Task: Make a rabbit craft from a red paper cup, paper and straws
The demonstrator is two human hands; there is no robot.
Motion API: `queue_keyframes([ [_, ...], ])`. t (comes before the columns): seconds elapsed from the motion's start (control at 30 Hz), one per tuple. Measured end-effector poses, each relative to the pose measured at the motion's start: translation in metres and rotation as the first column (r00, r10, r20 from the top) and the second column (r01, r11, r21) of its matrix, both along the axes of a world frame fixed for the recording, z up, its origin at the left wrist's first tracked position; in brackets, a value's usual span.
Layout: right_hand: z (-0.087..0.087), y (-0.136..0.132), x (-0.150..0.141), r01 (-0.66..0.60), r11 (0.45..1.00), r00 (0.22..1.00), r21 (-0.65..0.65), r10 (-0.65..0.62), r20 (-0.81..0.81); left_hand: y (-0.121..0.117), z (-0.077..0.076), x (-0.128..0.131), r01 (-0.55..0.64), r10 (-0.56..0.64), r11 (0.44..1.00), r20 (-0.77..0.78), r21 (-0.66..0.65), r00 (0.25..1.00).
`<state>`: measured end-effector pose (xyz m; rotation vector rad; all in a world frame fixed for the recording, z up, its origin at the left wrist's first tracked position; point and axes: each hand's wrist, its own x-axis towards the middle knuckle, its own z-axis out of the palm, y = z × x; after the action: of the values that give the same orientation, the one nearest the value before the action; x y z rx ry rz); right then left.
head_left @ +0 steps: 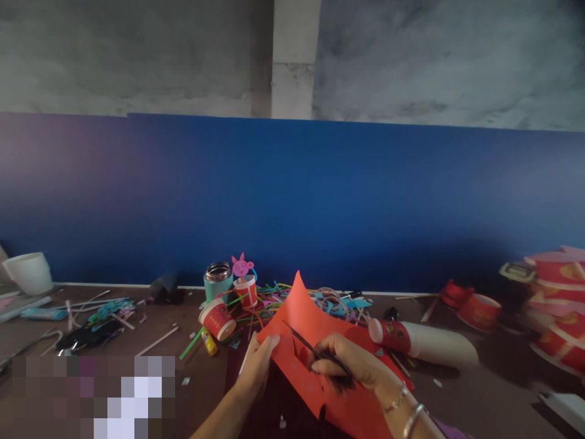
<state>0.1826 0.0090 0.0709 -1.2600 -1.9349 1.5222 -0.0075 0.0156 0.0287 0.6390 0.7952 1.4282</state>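
Observation:
A large sheet of red paper [351, 402] is held up over the dark table, its top corner curling upward. My left hand [260, 360] pinches the sheet's left edge, thumb on top. Dark-handled scissors [304, 339] are in my right hand [347, 363], fingers wrapped round the handles. Their blades point up and left across the paper, close to my left thumb. A cut-out notch shows along the lower left edge of the sheet. My right wrist wears a bracelet and a bangle.
Behind the paper lie a heap of coloured pipe cleaners [274, 292], a teal flask [218, 281] and a tipped red paper cup [217, 319]. Stacked white paper cups [443, 344] lie right. Red paper bowls [560, 305] stand far right; a white cup [30, 273] stands far left.

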Motion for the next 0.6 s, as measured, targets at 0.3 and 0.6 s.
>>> queue_keyframes([
  [0.3,-0.001,0.004,0.002,-0.033,0.997,0.999,-0.065,0.031,-0.031,0.007,-0.014,-0.004,0.134,-0.131,0.988,-0.038,0.082,0.991],
  [0.6,-0.006,0.006,0.004,-0.073,0.996,0.997,-0.057,0.073,-0.016,0.002,-0.006,-0.007,0.282,-0.268,0.944,-0.101,0.170,0.958],
])
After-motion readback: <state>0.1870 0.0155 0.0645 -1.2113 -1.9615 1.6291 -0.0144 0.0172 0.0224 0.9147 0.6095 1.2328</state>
